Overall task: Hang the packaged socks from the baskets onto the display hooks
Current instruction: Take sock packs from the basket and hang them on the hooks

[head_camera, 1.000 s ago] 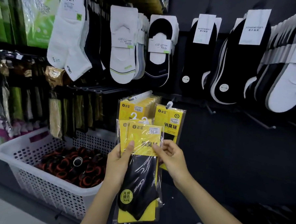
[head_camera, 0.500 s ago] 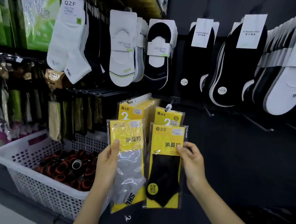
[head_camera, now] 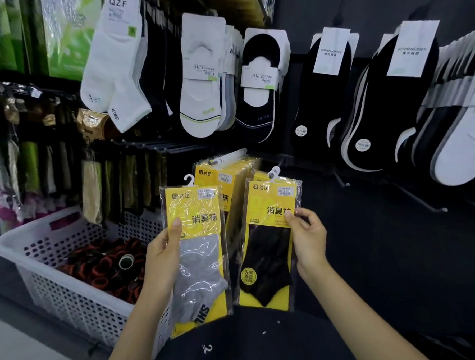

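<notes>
Closest in, at seven o'clock: left hand (head_camera: pixel 162 254) gripping the grey sock pack (head_camera: pixel 199 260) by its left edge, thumb pressed flat on the yellow card, pack upright with its white hanger on top. Printed there: "达足" and "消臭袜"; on the grey sock, letters reading roughly "SHL". Over at five o'clock: right hand (head_camera: pixel 309 238) pinching the right edge of the black sock pack (head_camera: pixel 268 253) between thumb and curled fingers, same "达足" and "消臭袜" header, round yellow sticker low down with "无骨缝合". Both packs held side by side, just apart, neither on a hook. Out at eight o'clock: white perforated basket (head_camera: pixel 48 252) with red-and-black rolled items (head_camera: pixel 102 266) inside. Dead centre, just behind the held packs: a row of matching yellow packs (head_camera: pixel 225 176) already hanging from a hook. Farther back at eleven o'clock: white ankle socks (head_camera: pixel 113 63) under a "QZF" card. At one to two o'clock: black no-show socks (head_camera: pixel 325 102) with white cards and round "100% 棉" stickers.
</notes>
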The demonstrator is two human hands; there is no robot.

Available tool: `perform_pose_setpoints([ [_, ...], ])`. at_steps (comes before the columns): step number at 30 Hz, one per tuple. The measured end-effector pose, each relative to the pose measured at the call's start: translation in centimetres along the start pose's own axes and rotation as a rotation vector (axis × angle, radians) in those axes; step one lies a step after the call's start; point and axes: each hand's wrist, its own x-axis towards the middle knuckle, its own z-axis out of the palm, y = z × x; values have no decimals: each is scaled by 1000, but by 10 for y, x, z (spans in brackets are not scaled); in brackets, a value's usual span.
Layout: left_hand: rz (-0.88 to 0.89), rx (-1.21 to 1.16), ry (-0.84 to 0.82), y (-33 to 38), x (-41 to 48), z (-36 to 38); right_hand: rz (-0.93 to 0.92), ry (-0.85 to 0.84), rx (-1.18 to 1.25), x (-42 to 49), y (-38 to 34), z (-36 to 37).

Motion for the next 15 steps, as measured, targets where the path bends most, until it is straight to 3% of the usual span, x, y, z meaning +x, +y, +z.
perform_pose_setpoints([
  [15,4,33,-124,-5,-2,4,138,223,-53,17,31,-14],
])
